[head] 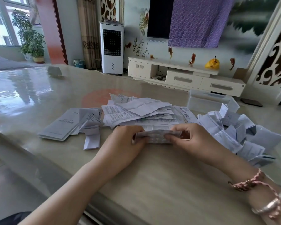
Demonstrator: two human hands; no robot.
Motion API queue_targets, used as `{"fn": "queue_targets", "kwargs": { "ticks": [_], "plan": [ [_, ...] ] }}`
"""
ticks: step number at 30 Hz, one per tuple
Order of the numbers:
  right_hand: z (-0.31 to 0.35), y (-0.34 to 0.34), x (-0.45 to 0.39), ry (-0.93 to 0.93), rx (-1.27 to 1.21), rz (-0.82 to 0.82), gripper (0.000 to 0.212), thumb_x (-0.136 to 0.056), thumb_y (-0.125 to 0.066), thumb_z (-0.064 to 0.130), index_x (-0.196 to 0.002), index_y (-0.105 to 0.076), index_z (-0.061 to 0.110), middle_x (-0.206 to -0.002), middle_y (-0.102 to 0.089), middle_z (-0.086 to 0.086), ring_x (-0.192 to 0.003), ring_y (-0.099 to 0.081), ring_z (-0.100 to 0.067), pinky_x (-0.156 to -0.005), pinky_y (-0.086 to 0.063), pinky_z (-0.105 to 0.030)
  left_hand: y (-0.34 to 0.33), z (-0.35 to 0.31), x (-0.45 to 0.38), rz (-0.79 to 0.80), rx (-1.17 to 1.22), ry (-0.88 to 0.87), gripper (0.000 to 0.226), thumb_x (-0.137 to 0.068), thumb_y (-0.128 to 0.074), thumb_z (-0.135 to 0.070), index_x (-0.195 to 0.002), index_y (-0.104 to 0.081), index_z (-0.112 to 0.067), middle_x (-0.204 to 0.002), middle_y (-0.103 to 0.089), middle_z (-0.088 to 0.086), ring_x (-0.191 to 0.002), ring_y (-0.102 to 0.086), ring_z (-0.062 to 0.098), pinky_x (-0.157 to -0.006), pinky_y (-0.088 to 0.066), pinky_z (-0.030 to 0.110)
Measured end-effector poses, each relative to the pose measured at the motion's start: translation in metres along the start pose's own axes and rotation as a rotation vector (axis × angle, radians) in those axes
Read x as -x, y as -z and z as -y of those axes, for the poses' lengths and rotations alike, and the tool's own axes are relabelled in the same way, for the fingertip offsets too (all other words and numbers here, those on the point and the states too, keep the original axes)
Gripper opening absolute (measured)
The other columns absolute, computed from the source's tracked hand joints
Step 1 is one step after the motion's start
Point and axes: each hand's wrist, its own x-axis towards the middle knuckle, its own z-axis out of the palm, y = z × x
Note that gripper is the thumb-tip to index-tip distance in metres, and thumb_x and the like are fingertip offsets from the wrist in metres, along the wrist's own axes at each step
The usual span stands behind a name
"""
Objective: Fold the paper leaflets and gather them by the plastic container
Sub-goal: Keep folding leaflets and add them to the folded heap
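Both hands, left and right, pinching one leaflet over the worktop, container beyond.

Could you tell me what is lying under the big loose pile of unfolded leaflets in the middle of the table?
Under the pile of unfolded leaflets only the beige table and a round orange patch at its far edge show. Anything beneath the middle is covered.

Both forearms are bare. The right wrist wears a braided pink cord bracelet. Just behind that cord sits a silver bangle.
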Motion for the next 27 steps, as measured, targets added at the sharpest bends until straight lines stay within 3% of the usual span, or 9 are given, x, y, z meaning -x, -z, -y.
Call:
{"fn": "queue_targets", "kwargs": {
  "ticks": [2, 5, 9, 13, 20, 23, 27],
  "plan": [
    [0.000, 0.000, -0.003, -0.059, -0.077, -0.026, 0.023, -0.088, -0.064, 0.030, -0.077, -0.068, 0.009, -0.064, -0.064, 0.006, -0.061, -0.055, -0.005, -0.061, -0.042, -0.022, -0.001, 0.001, -0.002, -0.007, 0.068, 0.076, 0.022, -0.086, -0.063, -0.034, -0.075, -0.062, -0.015, -0.066, -0.060, -0.002, -0.062, -0.052, 0.009, -0.064, -0.046, 0.033],
    [-0.003, -0.006, -0.008, -0.147, -0.120, -0.057, 0.015, -0.090, -0.062, 0.030, -0.088, -0.073, 0.020, -0.085, -0.074, 0.011, -0.081, -0.067, 0.000, -0.075, -0.051, -0.017, -0.003, 0.000, -0.004, -0.021, 0.111, 0.186, 0.018, -0.086, -0.064, -0.038, -0.092, -0.067, -0.021, -0.080, -0.068, -0.008, -0.075, -0.062, 0.010, -0.074, -0.052, 0.035],
    [-0.009, -0.017, -0.014, -0.218, 0.226, -0.110, 0.031, -0.091, -0.059, 0.039, -0.074, -0.063, 0.013, -0.069, -0.063, 0.002, -0.065, -0.055, -0.010, -0.061, -0.041, -0.028, -0.008, -0.004, -0.003, -0.023, -0.011, 0.307, 0.029, -0.087, -0.060, -0.044, -0.102, -0.047, -0.023, -0.084, -0.057, -0.006, -0.087, -0.057, 0.018, -0.075, -0.048, 0.036],
    [-0.005, -0.025, -0.015, -0.224, 0.439, -0.107, 0.037, -0.091, -0.056, 0.040, -0.066, -0.044, 0.015, -0.066, -0.053, 0.002, -0.065, -0.051, -0.014, -0.058, -0.037, -0.031, -0.015, -0.011, -0.001, -0.047, -0.150, 0.241, 0.038, -0.094, -0.052, -0.037, -0.121, -0.030, -0.020, -0.095, -0.052, 0.000, -0.108, -0.049, 0.025, -0.087, -0.042, 0.037],
    [0.001, -0.029, -0.013, -0.180, 0.621, -0.116, 0.037, -0.094, -0.049, 0.041, -0.069, -0.035, 0.017, -0.068, -0.045, 0.004, -0.074, -0.049, -0.021, -0.060, -0.032, -0.032, -0.015, -0.012, -0.001, 0.028, -0.310, 0.250, 0.031, -0.096, -0.041, -0.045, -0.120, -0.035, -0.026, -0.119, -0.058, 0.000, -0.120, -0.036, 0.025, -0.093, -0.036, 0.036],
    [0.001, -0.029, -0.013, -0.128, 0.662, -0.166, 0.027, -0.092, -0.051, 0.042, -0.089, -0.039, 0.018, -0.082, -0.050, 0.003, -0.083, -0.053, -0.022, -0.067, -0.038, -0.033, -0.013, -0.012, -0.001, 0.041, -0.341, 0.253, 0.028, -0.095, -0.042, -0.047, -0.116, -0.039, -0.028, -0.124, -0.049, -0.001, -0.120, -0.030, 0.025, -0.094, -0.033, 0.035],
    [-0.001, -0.029, -0.009, 0.090, 0.700, -0.246, 0.042, -0.084, -0.064, 0.037, -0.113, -0.039, 0.020, -0.113, -0.042, 0.001, -0.108, -0.043, -0.019, -0.084, -0.032, -0.028, -0.015, -0.012, -0.003, 0.028, -0.370, 0.172, 0.022, -0.096, -0.044, -0.040, -0.116, -0.041, -0.031, -0.121, -0.041, -0.003, -0.117, -0.029, 0.023, -0.096, -0.031, 0.034]
  ]
}}
